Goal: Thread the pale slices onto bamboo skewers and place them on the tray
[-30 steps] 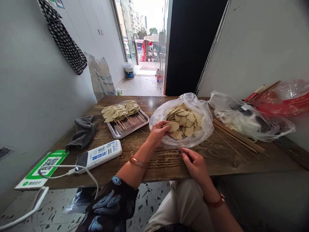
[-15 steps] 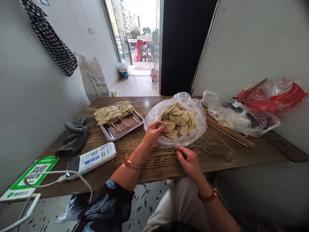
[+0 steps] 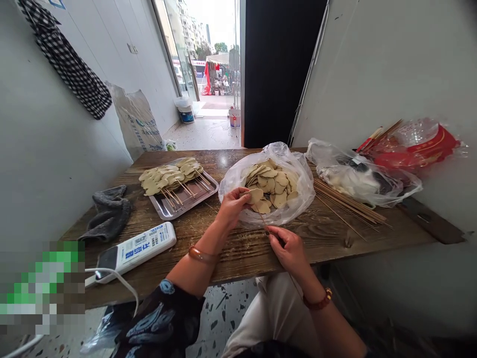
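Note:
Between thumb and fingers, my left hand [image 3: 233, 205] pinches a thin, pale beige slice [image 3: 255, 195] at the near rim of a clear plastic bag [image 3: 233, 181]. Many similar flat slices [image 3: 274, 181] lie heaped in the bag. My right hand [image 3: 286, 248] is closed on a thin wooden skewer [image 3: 263, 221], whose upper end reaches the held slice; whether it has pierced it I cannot tell. On the left, a metal tray [image 3: 167, 213] carries skewered slices [image 3: 169, 175] with their sticks pointing toward me. Loose skewers [image 3: 346, 203] lie right of the bag.
A dark cloth [image 3: 108, 214] and a white power bank [image 3: 137, 248] with a cable lie on the left of the wooden table [image 3: 238, 261]. Another plastic bag [image 3: 357, 179] and red packaging [image 3: 421, 149] are at the right by the wall. A doorway opens beyond the table.
The whole view has shifted slightly as my head turned. My hands keep almost the same hold on the slice and the skewer.

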`<action>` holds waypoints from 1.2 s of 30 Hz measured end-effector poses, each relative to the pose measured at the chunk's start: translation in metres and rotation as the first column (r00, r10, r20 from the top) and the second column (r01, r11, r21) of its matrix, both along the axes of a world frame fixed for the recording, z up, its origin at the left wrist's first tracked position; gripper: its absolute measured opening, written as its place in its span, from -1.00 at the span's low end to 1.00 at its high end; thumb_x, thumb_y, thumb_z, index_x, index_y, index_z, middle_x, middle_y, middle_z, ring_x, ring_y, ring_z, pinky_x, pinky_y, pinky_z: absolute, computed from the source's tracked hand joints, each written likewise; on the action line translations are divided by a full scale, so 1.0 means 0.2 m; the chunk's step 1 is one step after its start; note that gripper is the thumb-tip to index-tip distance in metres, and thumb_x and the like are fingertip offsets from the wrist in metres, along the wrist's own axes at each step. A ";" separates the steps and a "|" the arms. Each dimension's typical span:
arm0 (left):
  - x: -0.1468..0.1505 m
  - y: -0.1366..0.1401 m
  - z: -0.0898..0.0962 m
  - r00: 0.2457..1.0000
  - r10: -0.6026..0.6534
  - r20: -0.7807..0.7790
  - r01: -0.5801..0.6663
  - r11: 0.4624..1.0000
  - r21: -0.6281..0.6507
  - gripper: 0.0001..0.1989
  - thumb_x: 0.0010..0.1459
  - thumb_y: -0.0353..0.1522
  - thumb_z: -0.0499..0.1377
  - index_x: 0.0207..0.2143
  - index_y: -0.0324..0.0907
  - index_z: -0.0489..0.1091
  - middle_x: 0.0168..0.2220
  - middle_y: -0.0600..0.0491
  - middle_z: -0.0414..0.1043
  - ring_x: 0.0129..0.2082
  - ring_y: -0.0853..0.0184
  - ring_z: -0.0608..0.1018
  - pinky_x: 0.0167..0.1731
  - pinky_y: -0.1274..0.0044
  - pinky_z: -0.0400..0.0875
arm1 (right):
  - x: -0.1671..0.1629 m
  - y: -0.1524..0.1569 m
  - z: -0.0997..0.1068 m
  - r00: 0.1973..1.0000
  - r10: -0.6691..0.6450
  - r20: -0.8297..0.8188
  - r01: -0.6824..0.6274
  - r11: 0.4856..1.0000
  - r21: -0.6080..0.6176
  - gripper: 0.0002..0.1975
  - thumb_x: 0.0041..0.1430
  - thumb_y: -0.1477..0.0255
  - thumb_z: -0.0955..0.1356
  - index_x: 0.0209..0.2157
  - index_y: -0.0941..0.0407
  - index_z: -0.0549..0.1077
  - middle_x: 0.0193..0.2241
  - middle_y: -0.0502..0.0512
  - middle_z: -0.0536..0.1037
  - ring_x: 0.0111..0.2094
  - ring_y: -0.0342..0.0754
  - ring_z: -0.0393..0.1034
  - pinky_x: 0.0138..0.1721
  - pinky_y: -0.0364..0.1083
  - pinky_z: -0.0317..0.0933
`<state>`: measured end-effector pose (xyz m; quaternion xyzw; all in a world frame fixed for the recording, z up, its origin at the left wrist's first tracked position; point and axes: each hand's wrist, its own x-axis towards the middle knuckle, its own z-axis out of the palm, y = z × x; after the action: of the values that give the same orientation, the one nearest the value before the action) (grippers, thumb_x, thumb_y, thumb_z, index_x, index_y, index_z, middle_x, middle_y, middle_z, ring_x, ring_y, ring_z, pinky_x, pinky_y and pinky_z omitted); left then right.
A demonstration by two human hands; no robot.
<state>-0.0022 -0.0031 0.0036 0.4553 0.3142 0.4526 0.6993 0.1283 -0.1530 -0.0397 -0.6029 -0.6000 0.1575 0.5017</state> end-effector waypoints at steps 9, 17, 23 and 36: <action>0.01 0.00 0.00 1.000 0.005 -0.028 -0.003 0.998 0.059 -0.67 -0.26 -0.31 0.41 -0.40 -0.27 0.45 -0.53 0.12 0.42 -0.55 0.49 0.41 -0.51 0.63 0.31 | 0.00 0.01 -0.01 1.000 -0.018 0.011 0.018 1.000 -0.005 -0.71 0.16 0.46 0.25 -0.17 0.08 0.58 -0.22 0.13 0.64 -0.20 0.03 0.54 -0.12 0.00 0.39; 0.01 0.00 -0.01 0.997 0.000 -0.075 0.008 0.994 0.112 -0.72 -0.21 -0.32 0.37 -0.41 -0.26 0.46 -0.56 0.15 0.38 -0.56 0.52 0.34 -0.51 0.64 0.21 | 0.00 0.02 -0.02 0.999 -0.044 0.027 0.044 0.999 0.016 -0.71 0.16 0.45 0.26 -0.16 0.06 0.58 -0.23 0.12 0.64 -0.22 0.03 0.54 -0.14 0.00 0.40; 0.02 -0.03 0.00 0.997 -0.032 -0.073 0.041 0.992 0.120 -0.76 -0.18 -0.34 0.36 -0.41 -0.26 0.47 -0.55 0.13 0.40 -0.55 0.52 0.36 -0.51 0.65 0.21 | 0.00 0.02 -0.03 0.998 -0.057 0.021 0.057 0.998 0.022 -0.71 0.16 0.45 0.26 -0.17 0.08 0.57 -0.23 0.13 0.64 -0.21 0.03 0.54 -0.13 -0.01 0.39; 0.01 -0.01 -0.02 0.992 -0.099 0.074 0.105 0.991 -0.080 -0.59 -0.30 -0.29 0.44 -0.42 -0.27 0.38 -0.48 0.10 0.44 -0.53 0.43 0.48 -0.49 0.56 0.43 | 0.00 -0.02 -0.02 0.998 -0.059 0.010 0.059 0.998 0.023 -0.72 0.21 0.42 0.26 -0.13 0.10 0.55 -0.16 0.16 0.62 -0.14 0.03 0.51 -0.08 0.00 0.36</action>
<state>0.0003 -0.0060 -0.0013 0.4252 0.2845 0.4182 0.7506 0.1275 -0.1561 -0.0433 -0.6155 -0.5863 0.1325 0.5098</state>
